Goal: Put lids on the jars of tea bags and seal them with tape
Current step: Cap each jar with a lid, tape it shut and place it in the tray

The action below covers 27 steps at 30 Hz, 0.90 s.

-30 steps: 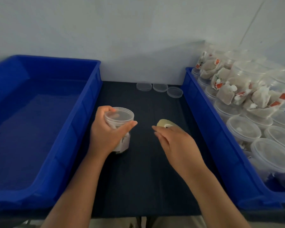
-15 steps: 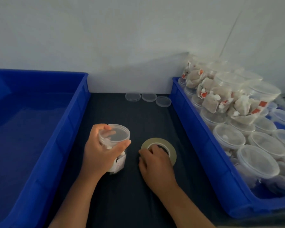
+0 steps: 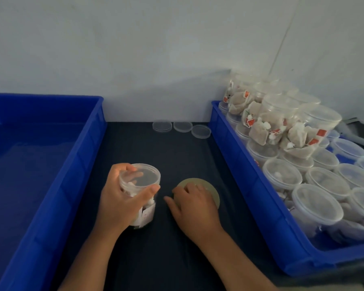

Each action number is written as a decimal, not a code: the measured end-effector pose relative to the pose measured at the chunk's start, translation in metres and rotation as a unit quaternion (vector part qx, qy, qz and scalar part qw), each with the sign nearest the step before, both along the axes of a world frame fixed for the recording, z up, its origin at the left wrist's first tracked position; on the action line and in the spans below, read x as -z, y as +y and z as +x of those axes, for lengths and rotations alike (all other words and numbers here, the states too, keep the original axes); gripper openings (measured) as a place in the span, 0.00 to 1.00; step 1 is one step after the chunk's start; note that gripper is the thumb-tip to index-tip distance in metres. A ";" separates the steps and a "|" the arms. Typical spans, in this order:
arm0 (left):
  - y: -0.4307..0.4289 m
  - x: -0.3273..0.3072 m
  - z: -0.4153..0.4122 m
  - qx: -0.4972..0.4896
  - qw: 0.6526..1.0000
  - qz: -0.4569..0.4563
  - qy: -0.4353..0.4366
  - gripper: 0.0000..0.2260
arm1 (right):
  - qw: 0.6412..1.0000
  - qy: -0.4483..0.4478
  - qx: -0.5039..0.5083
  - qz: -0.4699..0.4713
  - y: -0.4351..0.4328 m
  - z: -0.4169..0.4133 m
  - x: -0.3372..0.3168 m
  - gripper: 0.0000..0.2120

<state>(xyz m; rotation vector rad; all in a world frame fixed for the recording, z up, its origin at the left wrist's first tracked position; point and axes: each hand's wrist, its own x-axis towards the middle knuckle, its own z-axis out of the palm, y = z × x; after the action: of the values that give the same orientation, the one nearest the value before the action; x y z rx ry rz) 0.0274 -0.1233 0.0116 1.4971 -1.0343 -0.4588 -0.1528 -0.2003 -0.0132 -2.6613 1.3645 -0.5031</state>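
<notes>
Left hand (image 3: pixel 120 200) is clamping its grip round the lidded jar (image 3: pixel 142 177), steadying it on the worktop (image 3: pixel 172 261), while right hand (image 3: pixel 194 208) is lying with its grip curled on the tape roll (image 3: pixel 211 191), presumably for sealing.

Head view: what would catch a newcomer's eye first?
The blue bin on the right, crammed with jars of tea bags, some stacked at the back. Centre, on the dark mat, the left hand grips a lidded jar while the right hand holds a tape roll lying flat.
</notes>
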 end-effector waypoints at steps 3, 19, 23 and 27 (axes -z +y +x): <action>-0.001 -0.003 -0.003 0.015 1.000 -0.009 -0.013 0.26 | 0.978 -0.176 -0.055 0.096 0.005 0.008 -0.015 0.37; -0.005 -0.003 -0.014 0.060 0.996 -0.052 0.032 0.16 | 0.808 -0.444 -0.200 0.331 0.012 0.032 0.002 0.23; -0.004 0.001 -0.009 0.052 0.996 -0.069 0.035 0.17 | 0.799 -0.449 -0.173 0.361 0.010 0.031 -0.002 0.21; 0.000 0.007 -0.004 0.057 0.995 -0.073 0.047 0.17 | 0.816 -0.438 -0.178 0.333 0.014 0.036 -0.004 0.25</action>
<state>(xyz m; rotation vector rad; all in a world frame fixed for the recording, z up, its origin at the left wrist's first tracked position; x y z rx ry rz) 0.0235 -0.1234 0.0049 1.2812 -1.0592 -0.5179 -0.1170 -0.1860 -0.0089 -1.6576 0.5698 -0.8471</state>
